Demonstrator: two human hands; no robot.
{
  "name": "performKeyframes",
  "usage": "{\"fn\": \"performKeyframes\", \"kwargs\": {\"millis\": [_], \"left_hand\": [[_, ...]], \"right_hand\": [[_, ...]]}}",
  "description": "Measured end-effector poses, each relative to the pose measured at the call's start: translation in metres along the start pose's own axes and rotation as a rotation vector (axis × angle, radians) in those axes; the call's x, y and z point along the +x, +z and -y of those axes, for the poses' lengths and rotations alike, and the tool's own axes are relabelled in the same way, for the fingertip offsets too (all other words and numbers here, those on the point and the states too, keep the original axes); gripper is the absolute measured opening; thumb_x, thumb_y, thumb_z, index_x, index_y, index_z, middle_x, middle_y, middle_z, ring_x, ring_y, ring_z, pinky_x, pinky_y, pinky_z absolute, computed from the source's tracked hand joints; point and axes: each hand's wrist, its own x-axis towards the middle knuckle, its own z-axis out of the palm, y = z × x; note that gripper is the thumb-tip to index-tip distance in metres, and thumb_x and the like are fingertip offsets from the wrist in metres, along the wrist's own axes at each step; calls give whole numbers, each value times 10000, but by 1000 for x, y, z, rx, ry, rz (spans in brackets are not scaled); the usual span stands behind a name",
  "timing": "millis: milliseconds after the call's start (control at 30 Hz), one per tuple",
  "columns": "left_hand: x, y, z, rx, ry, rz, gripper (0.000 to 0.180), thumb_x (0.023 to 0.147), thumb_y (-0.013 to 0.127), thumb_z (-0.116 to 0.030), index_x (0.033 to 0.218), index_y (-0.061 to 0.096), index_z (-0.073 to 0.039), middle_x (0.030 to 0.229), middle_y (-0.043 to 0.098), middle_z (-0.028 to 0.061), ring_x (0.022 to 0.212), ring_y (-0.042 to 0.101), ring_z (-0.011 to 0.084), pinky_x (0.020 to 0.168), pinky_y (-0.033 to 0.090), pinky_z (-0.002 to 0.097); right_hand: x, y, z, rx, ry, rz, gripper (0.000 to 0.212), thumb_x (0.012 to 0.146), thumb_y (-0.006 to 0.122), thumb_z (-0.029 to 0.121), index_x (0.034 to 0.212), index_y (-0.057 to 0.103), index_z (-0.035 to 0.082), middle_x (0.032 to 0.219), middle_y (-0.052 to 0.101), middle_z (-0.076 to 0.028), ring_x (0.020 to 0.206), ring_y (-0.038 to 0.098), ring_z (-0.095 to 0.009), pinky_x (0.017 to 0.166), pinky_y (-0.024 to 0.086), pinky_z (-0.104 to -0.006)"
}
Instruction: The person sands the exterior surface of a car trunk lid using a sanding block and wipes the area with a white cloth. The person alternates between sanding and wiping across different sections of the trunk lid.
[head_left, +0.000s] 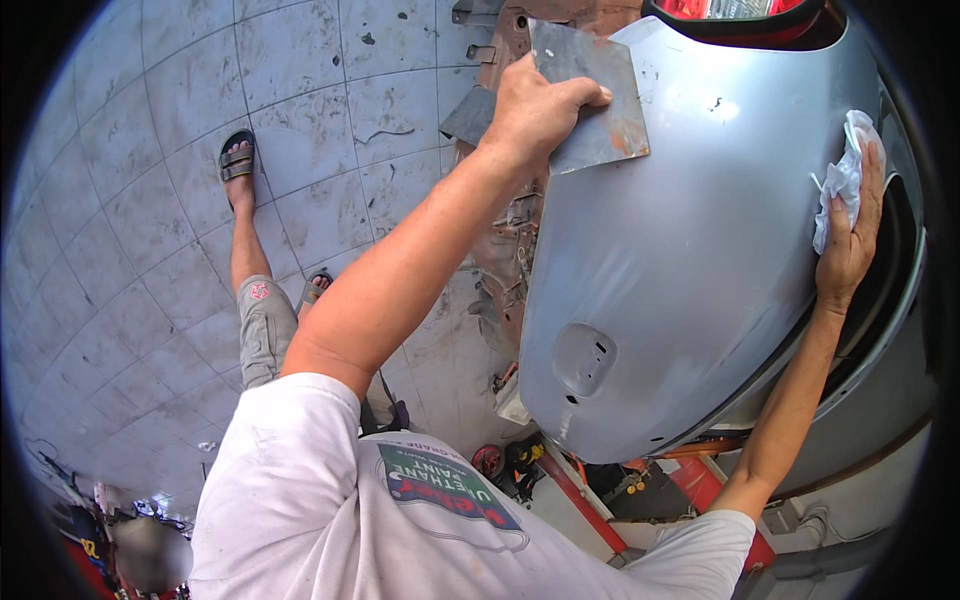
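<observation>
Left hand grips plate — right hand touches cloth.

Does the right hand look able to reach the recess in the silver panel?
Probably yes: only open silver panel lies between the right hand and the recess, though that hand rests on a white cloth.
</observation>
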Motion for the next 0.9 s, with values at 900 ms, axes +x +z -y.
{"fn": "performKeyframes", "kwargs": {"millis": [900], "left_hand": [[-10,-7,18,-70,4,7,291,820,763,-21,1095,685,36,932,752,154,860,758,213,745,636,372]], "right_hand": [[-3,-2,-3,-41,-19,-17,581,978,557,217,1549,550,110,1638,485,-97,1563,375,-291,1314,245,-455]]}}
